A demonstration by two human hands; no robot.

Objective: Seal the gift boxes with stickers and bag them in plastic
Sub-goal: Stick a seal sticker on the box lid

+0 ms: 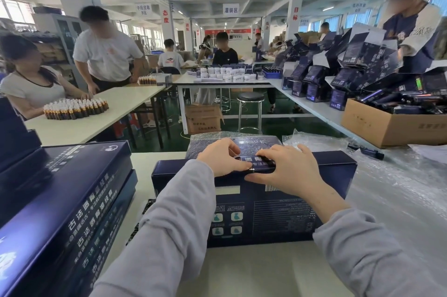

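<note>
A dark blue gift box (266,212) stands on a white table (266,272), its barcode facing the camera. On the box's top edge, the left hand (222,156) and right hand (287,168) press nearly flat fingers onto a sticker (260,163) reading "专注". Stacked boxes (72,200) left of the box read "古法"; a sign (231,9) far beyond it reads "灌装区".

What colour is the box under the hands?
The box is dark navy blue with white print, best seen in the head view.

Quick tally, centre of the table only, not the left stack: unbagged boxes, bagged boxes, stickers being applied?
Unbagged gift box: 1
Bagged gift box: 1
Sticker: 1
Total: 3
</note>
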